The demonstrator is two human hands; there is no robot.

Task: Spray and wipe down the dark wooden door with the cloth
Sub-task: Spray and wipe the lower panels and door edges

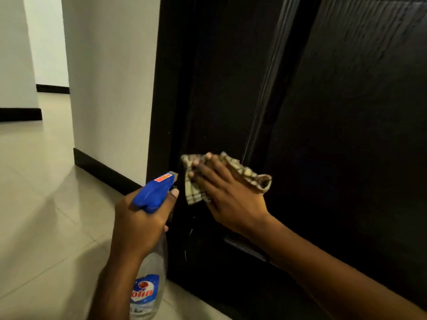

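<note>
Right hand presses the soft, limp checked cloth flat-fingered against the lower dark door; left hand fingers clamp the light spray bottle by its neck.

The dark wooden door, nearly black with visible grain and a raised moulding strip, stands upright. A crumpled beige cloth with dark checks lies against the door's lower part, near its left edge, pressed there by the spread fingers of the right hand. A clear plastic spray bottle with a blue trigger head and a blue-and-red label is gripped roughly upright by the left hand, just beside the door's left edge, its nozzle towards the door.
</note>
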